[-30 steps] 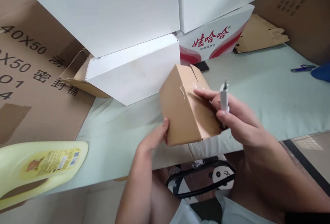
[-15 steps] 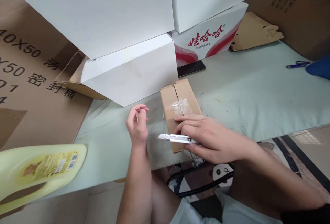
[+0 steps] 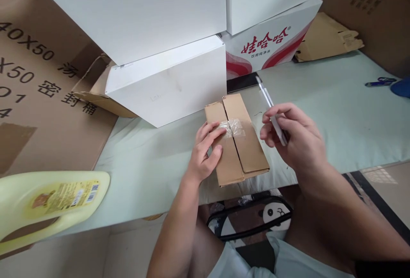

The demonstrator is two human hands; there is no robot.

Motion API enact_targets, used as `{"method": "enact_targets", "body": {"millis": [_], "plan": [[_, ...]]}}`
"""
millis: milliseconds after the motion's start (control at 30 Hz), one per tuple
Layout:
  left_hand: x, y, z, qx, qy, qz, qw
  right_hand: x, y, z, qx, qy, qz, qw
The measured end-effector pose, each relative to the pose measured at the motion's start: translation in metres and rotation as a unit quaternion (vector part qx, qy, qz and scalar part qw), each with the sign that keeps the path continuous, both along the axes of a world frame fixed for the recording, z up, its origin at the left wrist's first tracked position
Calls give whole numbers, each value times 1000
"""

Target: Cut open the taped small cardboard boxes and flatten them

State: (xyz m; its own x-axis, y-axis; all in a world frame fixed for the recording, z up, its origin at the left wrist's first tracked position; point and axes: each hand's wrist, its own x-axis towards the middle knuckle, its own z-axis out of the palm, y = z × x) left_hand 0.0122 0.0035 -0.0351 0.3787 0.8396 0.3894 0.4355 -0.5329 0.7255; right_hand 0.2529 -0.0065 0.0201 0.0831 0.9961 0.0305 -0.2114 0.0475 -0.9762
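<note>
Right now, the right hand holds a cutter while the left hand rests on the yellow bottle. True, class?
Not quite: the head view shows the left hand resting on the cardboard box, not the yellow bottle; the right hand does hold a cutter.

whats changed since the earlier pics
The taped carton, tilted before, now sits flat on the green cloth. The left hand let go, then came back onto its top. The right hand moved off it rightward, still holding the utility knife. The phone stayed put.
</note>
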Motion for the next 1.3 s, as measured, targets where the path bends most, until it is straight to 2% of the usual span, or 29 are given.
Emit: {"method": "enact_targets", "body": {"millis": [133, 367, 500, 633, 800, 967, 1133, 1300], "plan": [[1, 1, 0, -2, -3, -2, 1000, -1, -1, 7, 12, 46, 53, 997], [12, -10, 9, 2, 12, 0, 1000, -5, -7, 11, 36, 37, -35, 998], [29, -21, 13, 25, 38, -1, 999, -4, -15, 13, 32, 36, 20, 999], [39, -27, 15, 29, 45, -17, 998, -4, -21, 11, 23, -76, 57, 995], [37, -27, 16, 9, 49, -26, 998, -9, -21, 10, 61, -248, 12, 967], [35, -26, 16, -6, 39, -23, 999, -12, -16, 14, 70, -255, 7, 964], [34, -25, 12, -7, 44, -27, 999, -11, -16, 9, 61, -257, 5, 964], [34, -23, 11, 2, 51, -30, 998, -11, -17, 7, 95, -291, 8, 952]]}}
